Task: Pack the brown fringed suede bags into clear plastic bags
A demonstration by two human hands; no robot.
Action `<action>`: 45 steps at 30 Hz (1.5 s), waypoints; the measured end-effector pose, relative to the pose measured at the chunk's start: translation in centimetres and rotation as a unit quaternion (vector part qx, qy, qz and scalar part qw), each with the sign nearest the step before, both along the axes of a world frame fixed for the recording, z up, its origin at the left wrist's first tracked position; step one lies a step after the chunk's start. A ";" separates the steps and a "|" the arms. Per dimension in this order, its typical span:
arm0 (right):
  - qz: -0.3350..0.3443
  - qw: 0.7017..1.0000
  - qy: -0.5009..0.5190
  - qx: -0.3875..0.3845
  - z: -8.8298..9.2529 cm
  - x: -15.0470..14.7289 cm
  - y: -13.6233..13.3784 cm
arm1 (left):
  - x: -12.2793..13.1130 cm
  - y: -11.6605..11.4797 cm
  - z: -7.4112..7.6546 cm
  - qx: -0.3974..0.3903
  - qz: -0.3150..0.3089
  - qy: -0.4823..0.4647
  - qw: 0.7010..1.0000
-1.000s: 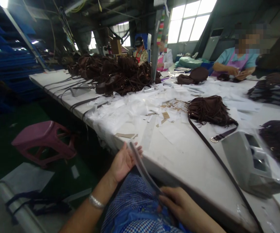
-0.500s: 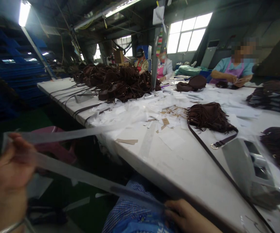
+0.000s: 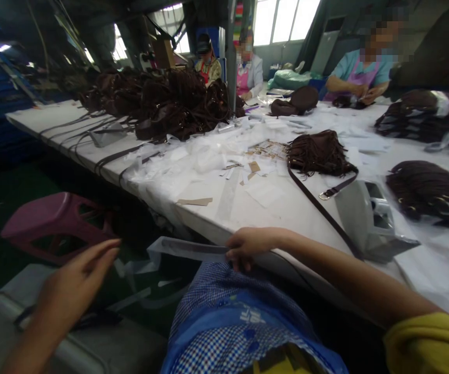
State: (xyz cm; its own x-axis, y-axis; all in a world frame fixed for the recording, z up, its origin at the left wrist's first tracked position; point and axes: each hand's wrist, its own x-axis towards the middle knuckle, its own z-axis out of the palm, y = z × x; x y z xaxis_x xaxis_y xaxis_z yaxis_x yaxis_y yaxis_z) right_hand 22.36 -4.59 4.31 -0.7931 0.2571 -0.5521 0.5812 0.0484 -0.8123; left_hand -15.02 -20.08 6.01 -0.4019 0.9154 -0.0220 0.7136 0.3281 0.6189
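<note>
My right hand (image 3: 248, 246) is closed on a dark strap in a clear plastic sleeve (image 3: 187, 249) at the near edge of the white table (image 3: 287, 213). The sleeve's loose end sticks out to the left. My left hand (image 3: 74, 285) hovers lower left, fingers stretched out and apart, holding nothing, above the floor and a grey bin (image 3: 103, 343). A brown fringed bag (image 3: 318, 153) lies on the table beyond my right hand, its long strap (image 3: 321, 210) running toward me.
A pink plastic stool (image 3: 49, 218) stands left of the table. A heap of brown bags (image 3: 162, 101) fills the table's far left; more dark bags in plastic (image 3: 423, 192) lie right. A grey tape dispenser (image 3: 368, 221) sits near. Other people work at the far side.
My left hand has let go of the long clear strip and dropped lower. My right hand has risen from my lap to the table edge, gripping the sleeved strap.
</note>
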 end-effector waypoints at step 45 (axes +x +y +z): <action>-0.082 0.933 0.006 0.350 4.2 5.4 -2.4 | 7.7 13.3 1.5 -0.236 -0.360 -0.183 0.884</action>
